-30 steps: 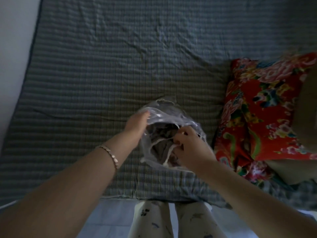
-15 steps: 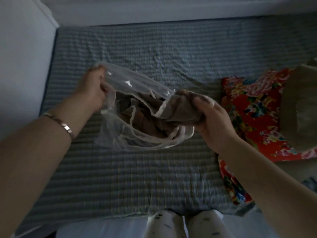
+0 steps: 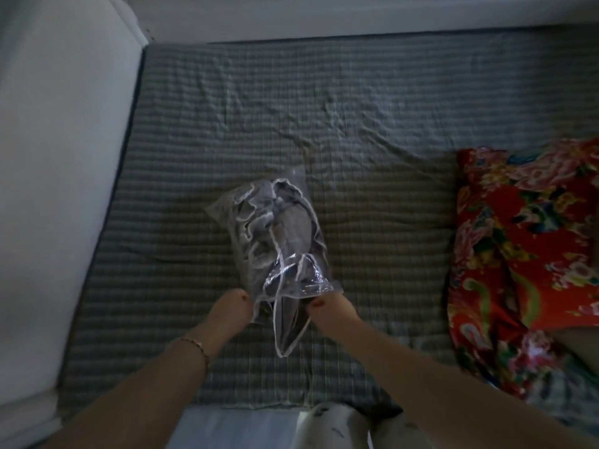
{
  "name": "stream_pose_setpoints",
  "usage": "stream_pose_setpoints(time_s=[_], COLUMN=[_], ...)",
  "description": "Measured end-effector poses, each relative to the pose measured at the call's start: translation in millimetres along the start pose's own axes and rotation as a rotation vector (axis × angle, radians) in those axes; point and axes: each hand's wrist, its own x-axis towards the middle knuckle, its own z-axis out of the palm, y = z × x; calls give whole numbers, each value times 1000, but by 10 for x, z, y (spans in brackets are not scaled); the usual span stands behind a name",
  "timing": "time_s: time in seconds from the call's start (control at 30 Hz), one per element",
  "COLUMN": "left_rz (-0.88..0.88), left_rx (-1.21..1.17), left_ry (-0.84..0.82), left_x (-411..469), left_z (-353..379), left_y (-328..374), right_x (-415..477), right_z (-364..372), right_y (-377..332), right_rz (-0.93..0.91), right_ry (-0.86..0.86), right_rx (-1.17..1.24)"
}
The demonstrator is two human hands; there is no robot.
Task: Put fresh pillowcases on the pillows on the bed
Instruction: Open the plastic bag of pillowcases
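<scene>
We note a clear plastic bag [image 3: 275,241] lying on the bed [image 3: 372,124], about mid-mattress, its long axis running away from us. Inside are bunched grey pillowcases [image 3: 291,228] with pale edging, and one white-trimmed corner sticks out of the near mouth between the wrists. The left hand [image 3: 231,311] curls on the bag's near left corner. The right hand [image 3: 327,311] pinches the near right corner; whether it also catches cloth we cannot tell. There is a gold-toned bracelet [image 3: 194,343] on the left wrist. A red floral pillow [image 3: 525,254] lies to the right, apart from the bag. The sheet is grey-green check, creased. A white wall [image 3: 58,157] runs along the bed's left edge. Pale patterned trouser legs [image 3: 327,426] show at the near edge.
</scene>
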Motion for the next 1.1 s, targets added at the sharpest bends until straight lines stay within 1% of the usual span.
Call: stream_pose_setpoints(time_s=[0.07, 0.13, 0.17, 0.2, 0.23, 0.27, 0.3, 0.37, 0.4, 0.43, 0.47, 0.53, 0.57, 0.6, 0.63, 0.7, 0.73, 0.77, 0.8, 0.83, 0.87, 0.9, 0.97, 1.03, 1.07, 1.1], left_rz=[-55, -77, -72, -61, -62, -82, -132, -250, -266, -237, -171, -20, 22, 56, 98, 238, 324, 402, 459, 502, 534, 546, 508, 435, 386, 342], left_rx=[-126, -150, -154, -189, -228, -251, -285, -389, -422, -441, -449, -458, -477, -502, -515, -502, -510, -513, -508, -505, -506, -541, -734, -901, -900, -830], left_ry=[-111, -227, -224, -162, -60, 32, 87, 80, 82, 113, 144, 116, 93, 108, 168, 366, 443, 482, 488, 457, 414, 374, 311, 359, 372, 331], left_x=[6, 50, 94, 163, 260, 373, 489, 697, 735, 727, 672, 462, 313, 181, 63, -158, -255, -312, -345, -358, -393, -394, -368, -244, -157, -101], left_z=[368, 758, 908, 1027, 1107, 1153, 1162, 1127, 1090, 1040, 994, 886, 797, 675, 514, 105, -101, -275, -422, -527, -633, -706, -837, -896, -906, -916], left_y=[11, 38, 44, 48, 52, 75, 110, 186, 211, 246, 304, 455, 530, 595, 651, 751, 796, 832, 868, 880, 876, 850, 750, 579, 496, 436], right_x=[137, 259, 327, 385, 466, 512, 568, 622, 612, 598, 558, 443, 372, 306, 226, 93, 50, 23, 19, 43, 36, 29, -22, -84, -121, -170], right_z=[33, 87, 134, 180, 221, 246, 273, 313, 330, 327, 300, 202, 138, 75, 23, -69, -115, -158, -207, -254, -300, -336, -394, -474, -525, -579], right_y=[274, 454, 540, 614, 705, 760, 831, 881, 871, 846, 785, 614, 527, 434, 328, 95, -39, -196, -349, -493, -655, -798, -990, -1110, -1149, -1202], right_rz=[86, 144, 161, 190, 183, 177, 167, 169, 175, 148, 99, -99, -223, -324, -404, -466, -468, -469, -481, -508, -517, -529, -569, -605, -620, -626], right_ry=[23, -14, -26, -44, -53, -67, -74, -86, -88, -57, 1, 112, 118, 113, 95, 93, 127, 179, 258, 344, 409, 434, 408, 422, 446, 457], right_rx=[-86, -183, -188, -166, -144, -123, -102, -73, -59, -45, -46, -127, -188, -260, -347, -466, -453, -386, -261, -165, -152, -207, -389, -436, -417, -385])
